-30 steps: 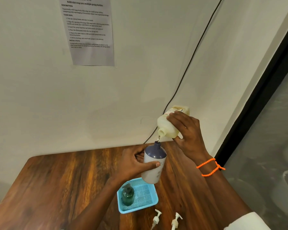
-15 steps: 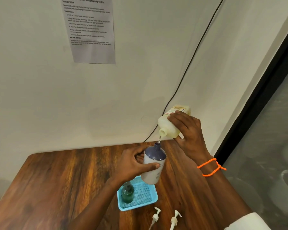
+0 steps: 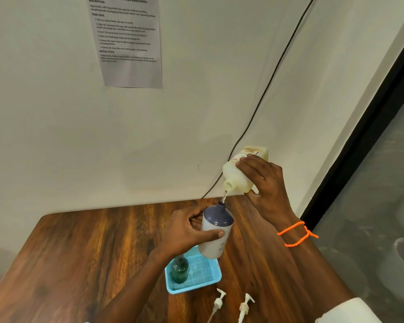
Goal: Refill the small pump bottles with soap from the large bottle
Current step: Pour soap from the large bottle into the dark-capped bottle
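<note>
**Pouring soap into the small bottle**

While two loose pump heads [image 3: 219, 301] lie nearest us on the table [image 3: 79, 248], a green bottle [image 3: 179, 269] stands in the blue tray [image 3: 205, 282]. Above it our left hand [image 3: 184, 234] wraps the small bottle [image 3: 216, 231] around its middle, upright. Farther off, our right hand [image 3: 266, 183] grips the tilted big bottle [image 3: 237, 176], a thin stream [image 3: 224, 196] dropping into the neck. We judge both bottles smooth and slippery if soap runs down, so a mid-body hold suits.

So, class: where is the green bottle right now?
In the head view, the green bottle stands in the left part of the blue tray, just below the left hand.
</note>
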